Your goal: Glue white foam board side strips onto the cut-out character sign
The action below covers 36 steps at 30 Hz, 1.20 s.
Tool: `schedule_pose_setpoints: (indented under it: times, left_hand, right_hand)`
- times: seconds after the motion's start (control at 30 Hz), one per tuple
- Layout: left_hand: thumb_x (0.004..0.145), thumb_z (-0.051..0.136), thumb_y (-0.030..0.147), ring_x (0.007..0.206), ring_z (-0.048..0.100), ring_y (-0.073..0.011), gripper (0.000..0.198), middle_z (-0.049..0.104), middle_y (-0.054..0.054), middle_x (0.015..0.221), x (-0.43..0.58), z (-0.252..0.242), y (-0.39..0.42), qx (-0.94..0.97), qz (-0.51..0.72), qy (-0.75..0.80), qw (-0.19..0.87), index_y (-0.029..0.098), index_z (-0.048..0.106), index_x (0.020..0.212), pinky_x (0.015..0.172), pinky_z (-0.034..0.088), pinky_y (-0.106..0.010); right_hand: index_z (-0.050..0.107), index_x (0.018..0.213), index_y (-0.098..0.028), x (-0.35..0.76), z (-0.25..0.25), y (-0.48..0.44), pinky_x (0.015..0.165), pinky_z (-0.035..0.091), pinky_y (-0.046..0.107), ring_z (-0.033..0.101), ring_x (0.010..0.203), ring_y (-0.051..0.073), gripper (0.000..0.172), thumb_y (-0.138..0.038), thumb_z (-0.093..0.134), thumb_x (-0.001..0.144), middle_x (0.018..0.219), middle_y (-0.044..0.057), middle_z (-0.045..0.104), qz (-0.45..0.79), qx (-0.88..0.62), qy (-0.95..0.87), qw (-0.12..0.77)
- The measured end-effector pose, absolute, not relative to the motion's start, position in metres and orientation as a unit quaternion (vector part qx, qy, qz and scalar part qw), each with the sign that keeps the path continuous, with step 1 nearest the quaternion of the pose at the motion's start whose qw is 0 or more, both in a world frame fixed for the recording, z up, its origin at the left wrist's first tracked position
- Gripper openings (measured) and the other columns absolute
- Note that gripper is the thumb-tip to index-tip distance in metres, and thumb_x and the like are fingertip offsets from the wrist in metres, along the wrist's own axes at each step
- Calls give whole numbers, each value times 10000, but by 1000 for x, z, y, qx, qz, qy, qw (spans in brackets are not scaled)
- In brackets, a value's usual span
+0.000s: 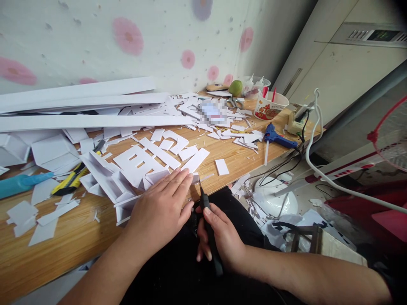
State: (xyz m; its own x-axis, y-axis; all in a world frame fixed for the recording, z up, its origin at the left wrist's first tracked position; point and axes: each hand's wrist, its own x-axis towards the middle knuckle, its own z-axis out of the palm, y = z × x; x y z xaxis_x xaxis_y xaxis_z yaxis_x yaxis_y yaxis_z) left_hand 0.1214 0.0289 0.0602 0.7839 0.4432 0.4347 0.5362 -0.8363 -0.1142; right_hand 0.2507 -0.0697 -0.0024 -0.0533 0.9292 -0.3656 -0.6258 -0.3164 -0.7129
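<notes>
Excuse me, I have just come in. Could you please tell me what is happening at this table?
A person is working with white board at the table. The left hand lies palm down over white pieces near the edge. The right hand grips a black tool, its thin tip beside the left fingertips; whether it touches the board is unclear. A flat piece with cut openings lies beyond, and a blue glue gun lies to the right.

A pink-dotted wall (159, 51) backs a wooden table (19, 254); right, cropped, perhaps a refrigerator (318, 61).
</notes>
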Motion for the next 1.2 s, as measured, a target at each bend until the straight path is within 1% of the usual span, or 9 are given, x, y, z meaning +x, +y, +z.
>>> schedule_pose_setpoints:
  times: [0.2, 0.33, 0.5, 0.7, 0.97, 1.2]
  left_hand:
    - [862, 519, 218, 1227, 573, -290, 458, 582, -156, 1345, 121, 61, 27, -938, -187, -268, 115, 41, 559, 1283, 1002, 532, -457]
    - [861, 519, 216, 1235, 567, -290, 461, 579, -151, 1350, 121, 61, 27, -938, -186, -268, 117, 42, 558, 1286, 1005, 531, -461]
    - [863, 525, 219, 1231, 569, -296, 466, 575, -159, 1353, 121, 60, 29, -938, -188, -267, 117, 39, 550, 1292, 1002, 533, -470]
    - [859, 536, 224, 1231, 568, -309, 474, 573, -169, 1352, 120, 59, 28, -939, -191, -263, 116, 33, 545, 1293, 990, 538, -478]
    - [857, 537, 229, 1238, 561, -308, 487, 564, -177, 1361, 119, 56, 29, -938, -195, -262, 113, 32, 536, 1302, 1002, 526, -473]
    - [857, 546, 221, 1240, 558, -312, 493, 563, -185, 1360, 120, 55, 29, -938, -198, -261, 112, 30, 529, 1311, 1010, 513, -468]
  right_hand:
    - [434, 973, -200, 251, 3, -69, 359, 497, 212, 417, 257, 49, 462, -610, 590, 825, 493, -115, 524, 719, -362, -192, 562]
    - [414, 967, -210, 249, 2, -69, 361, 507, 222, 425, 256, 54, 473, -619, 596, 816, 494, -120, 526, 725, -354, -195, 558]
    - [401, 944, -214, 246, -1, -69, 341, 488, 203, 420, 252, 52, 514, -661, 602, 787, 480, -127, 515, 722, -382, -193, 544]
    - [368, 908, -227, 243, -3, -68, 325, 482, 204, 414, 249, 56, 509, -664, 594, 781, 464, -126, 517, 713, -413, -185, 536]
    - [358, 921, -232, 240, 0, -66, 316, 469, 207, 397, 247, 60, 559, -705, 589, 732, 443, -134, 499, 703, -448, -181, 522]
    - [341, 890, -238, 230, 7, -68, 301, 459, 219, 387, 240, 62, 522, -673, 586, 740, 459, -133, 502, 688, -485, -152, 518]
